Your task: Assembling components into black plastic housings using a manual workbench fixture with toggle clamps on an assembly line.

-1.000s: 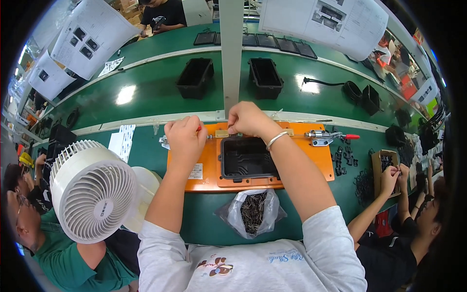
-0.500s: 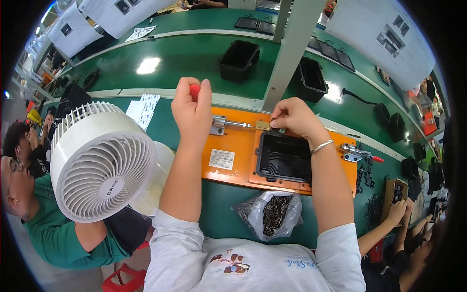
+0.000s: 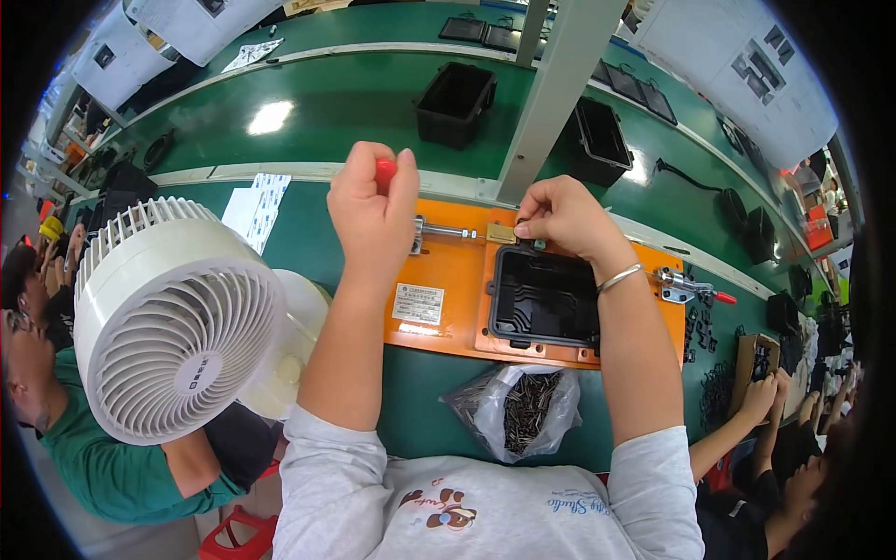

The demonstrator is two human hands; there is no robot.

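Observation:
My left hand (image 3: 373, 210) is closed around the red handle (image 3: 385, 175) of a metal toggle clamp (image 3: 420, 233) on an orange fixture plate (image 3: 439, 266). The clamp's rod runs right to a brass block (image 3: 499, 233) by the upper left corner of a black plastic box (image 3: 541, 294). That box sits open side up in the fixture, showing a ribbed inside. My right hand (image 3: 560, 219) is pinched at the box's upper edge, next to the brass block. Whatever lies between its fingertips is small and mostly hidden.
A plastic bag of small metal pins or screws (image 3: 532, 411) lies in front of the fixture. A white fan (image 3: 177, 327) stands at left. Another red-handled clamp (image 3: 686, 287) is on the plate's right end. Black boxes (image 3: 455, 103) stand behind; co-workers sit on both sides.
The view has shifted slightly. My left hand, still round the red handle, has tipped a little to the right. My right fingers have shifted slightly at the box's upper edge, with the thumb showing more.

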